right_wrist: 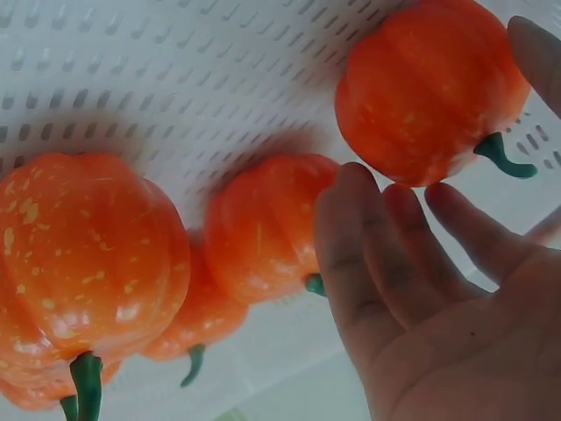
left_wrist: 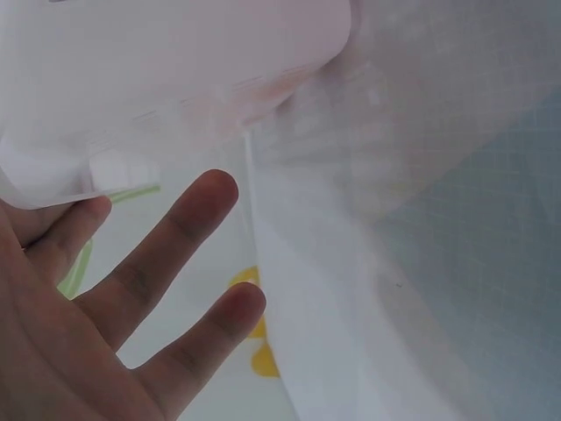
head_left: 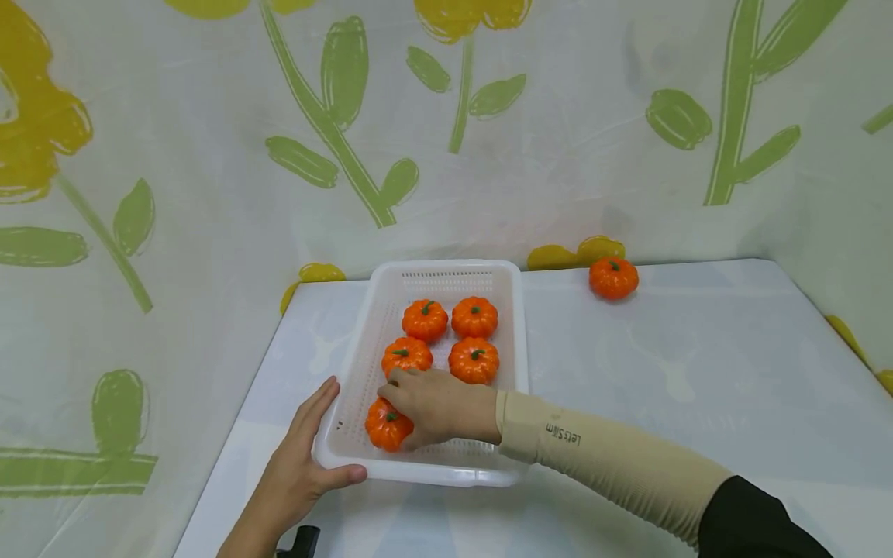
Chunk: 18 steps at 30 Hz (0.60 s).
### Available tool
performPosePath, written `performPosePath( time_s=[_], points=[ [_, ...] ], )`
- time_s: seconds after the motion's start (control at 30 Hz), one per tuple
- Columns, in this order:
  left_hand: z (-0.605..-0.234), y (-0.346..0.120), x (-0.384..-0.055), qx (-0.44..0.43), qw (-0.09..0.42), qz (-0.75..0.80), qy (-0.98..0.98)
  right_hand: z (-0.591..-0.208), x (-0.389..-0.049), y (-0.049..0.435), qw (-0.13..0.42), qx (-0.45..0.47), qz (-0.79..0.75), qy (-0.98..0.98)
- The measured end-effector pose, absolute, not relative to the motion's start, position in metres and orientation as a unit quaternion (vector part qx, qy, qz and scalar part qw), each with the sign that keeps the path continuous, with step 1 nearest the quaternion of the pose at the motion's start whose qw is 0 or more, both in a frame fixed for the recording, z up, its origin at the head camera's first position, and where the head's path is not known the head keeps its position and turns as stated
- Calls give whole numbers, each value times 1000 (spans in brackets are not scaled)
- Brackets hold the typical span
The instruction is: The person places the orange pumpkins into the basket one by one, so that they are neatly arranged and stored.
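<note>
A white perforated basket holds several small orange pumpkins, standing in two rows. My right hand reaches into its near left corner and pinches the nearest pumpkin between thumb and fingertips. In the right wrist view that pumpkin lies just past my fingers on the basket floor, with other pumpkins beside it. My left hand rests against the basket's near left corner, fingers straight along the side and thumb on the front rim. The left wrist view shows those straight fingers beside the basket wall.
One more pumpkin sits alone on the pale table at the back, right of the basket. A flower-print cloth hangs behind and along both sides. A small dark object shows at the bottom edge.
</note>
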<state>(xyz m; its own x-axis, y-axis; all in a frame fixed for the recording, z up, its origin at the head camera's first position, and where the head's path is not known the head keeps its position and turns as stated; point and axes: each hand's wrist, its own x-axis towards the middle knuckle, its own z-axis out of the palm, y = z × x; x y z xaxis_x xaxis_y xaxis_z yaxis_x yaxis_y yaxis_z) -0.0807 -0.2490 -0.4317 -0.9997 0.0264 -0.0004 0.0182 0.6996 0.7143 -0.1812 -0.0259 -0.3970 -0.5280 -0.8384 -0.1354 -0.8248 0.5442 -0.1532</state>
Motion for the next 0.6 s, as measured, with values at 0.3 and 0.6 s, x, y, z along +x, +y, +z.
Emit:
performPosePath(
  time_s=[0.3,0.6],
  points=[
    [-433,-250,-82,15,0,389,921,-384,-183,-22,105,-460,-56,880],
    [-434,-252,-82,22,-7,397,918,-354,-184,-3,86,-448,-121,882]
  ],
)
